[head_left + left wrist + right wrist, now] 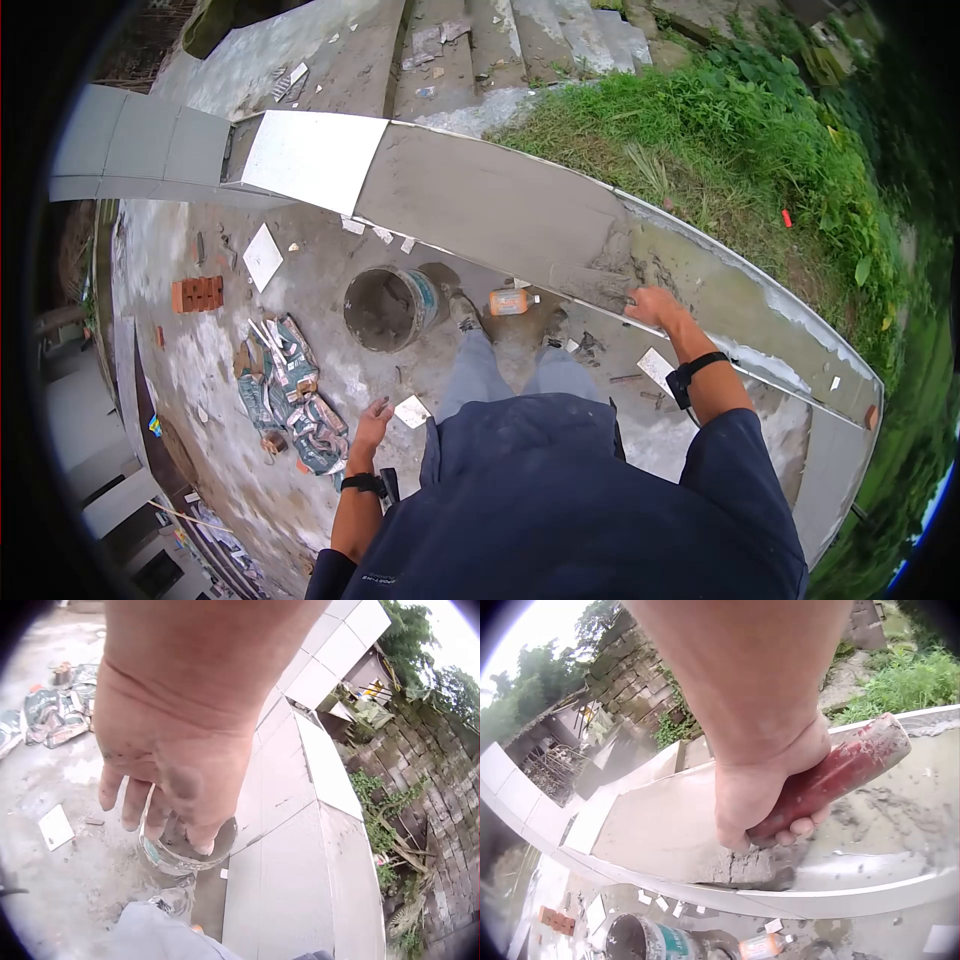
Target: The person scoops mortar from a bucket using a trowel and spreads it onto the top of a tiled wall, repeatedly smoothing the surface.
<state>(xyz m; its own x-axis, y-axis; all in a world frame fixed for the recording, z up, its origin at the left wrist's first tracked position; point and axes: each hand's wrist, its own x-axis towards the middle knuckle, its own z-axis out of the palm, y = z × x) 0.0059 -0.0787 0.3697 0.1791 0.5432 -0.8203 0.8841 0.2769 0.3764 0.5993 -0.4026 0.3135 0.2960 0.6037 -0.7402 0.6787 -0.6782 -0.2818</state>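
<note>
My right hand [655, 307] grips the red handle [810, 787] of a trowel, its fingers curled round it. Mortar coats the trowel's blade [739, 868], which lies at the near edge of the wall top. Grey mortar [490, 185] covers the middle of that top, smooth toward the left and rough near the blade. A white tile [315, 155] sits at the left end of the mortar. My left hand [372, 425] hangs loose at my side, fingers relaxed and holding nothing. In the left wrist view, its fingers overlap the bucket [169, 859] below.
The mortar bucket [385, 308] stands on the ground before the wall, beside an orange-labelled bottle [508, 302]. Crumpled bags [300, 400], red bricks [197, 294] and a loose white tile [263, 257] lie to the left. Grass [700, 150] and steps [480, 50] are beyond the wall.
</note>
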